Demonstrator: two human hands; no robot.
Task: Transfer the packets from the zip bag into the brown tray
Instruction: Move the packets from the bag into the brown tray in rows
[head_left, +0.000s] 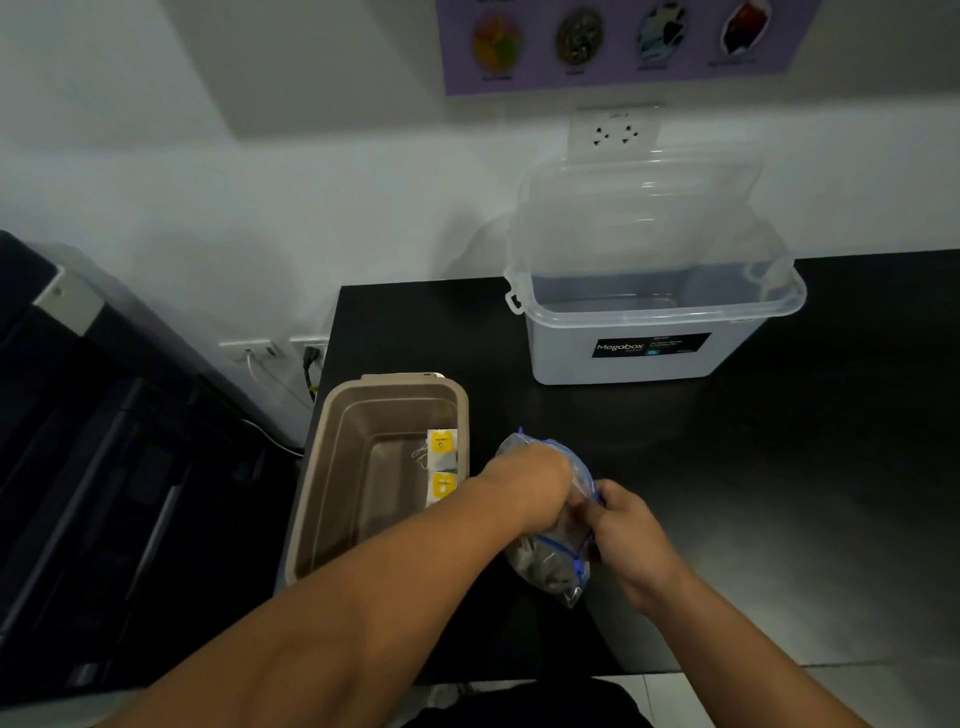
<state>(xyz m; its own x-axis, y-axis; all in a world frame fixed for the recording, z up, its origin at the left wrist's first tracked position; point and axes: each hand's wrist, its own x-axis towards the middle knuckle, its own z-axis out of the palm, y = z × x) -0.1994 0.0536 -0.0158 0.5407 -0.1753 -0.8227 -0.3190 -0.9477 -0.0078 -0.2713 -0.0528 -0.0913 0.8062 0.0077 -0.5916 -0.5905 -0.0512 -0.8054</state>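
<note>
A clear zip bag (553, 566) with a blue seal lies on the black table, holding greyish packets. My left hand (530, 483) reaches into the bag's open mouth, fingers hidden inside. My right hand (626, 525) pinches the bag's blue edge and holds it open. Left of the bag stands the brown tray (332, 467). Two packets with yellow tags (441, 465) lean against its right inner wall.
A clear Megabox storage box (644, 312) with its lid raised stands at the back of the black table (779, 467). A dark machine (104, 467) fills the left side. Wall sockets (615, 132) and cables sit behind.
</note>
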